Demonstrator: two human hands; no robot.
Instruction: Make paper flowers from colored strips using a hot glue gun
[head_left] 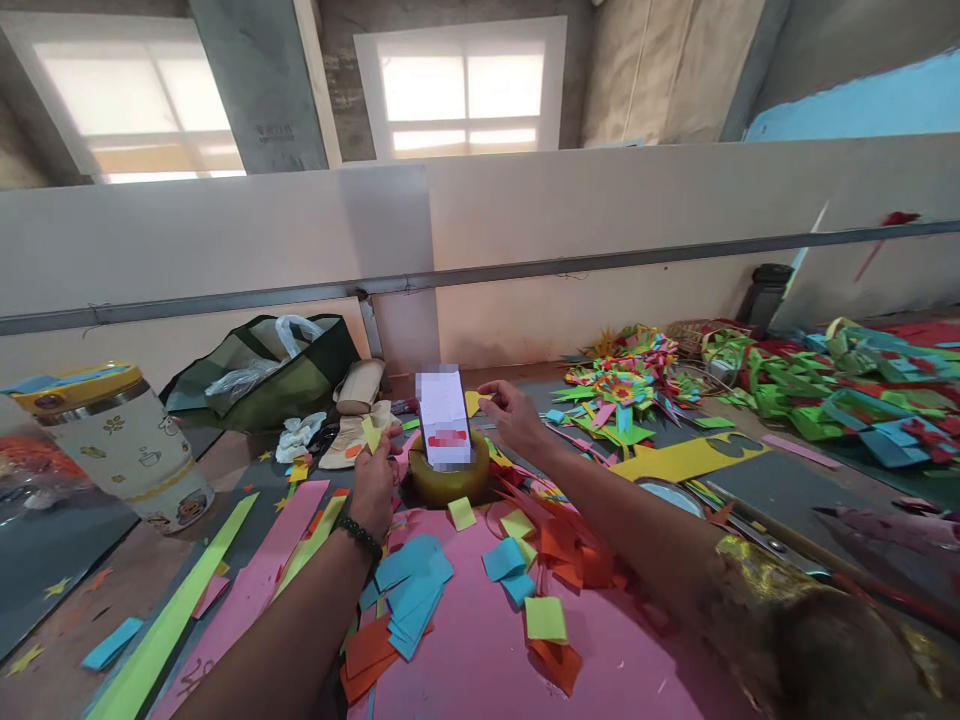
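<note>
The small pale-yellow folded paper piece (pixel 371 433) is at the left, standing up from the fingertips of the left hand (pixel 376 470), and the small deep-yellow paper piece (pixel 473 402) is at the right, beside the far part of the white-screened phone (pixel 444 410). Both pieces are probably very light, quite soft and easy to crease or tear, so I would take them by an edge, with only a gentle pinch. The left fingers seem closed together on the lower end of the pale piece. The right hand (pixel 514 412) has its thumb and forefinger nearly together, and they seem to pinch the right edge of the deep-yellow one. Between the hands, the phone leans upright on the thick yellowish tape roll (pixel 448 487). Nearer lie blue paper strips (pixel 414 590) on the pink flat sheet (pixel 480 670).
</note>
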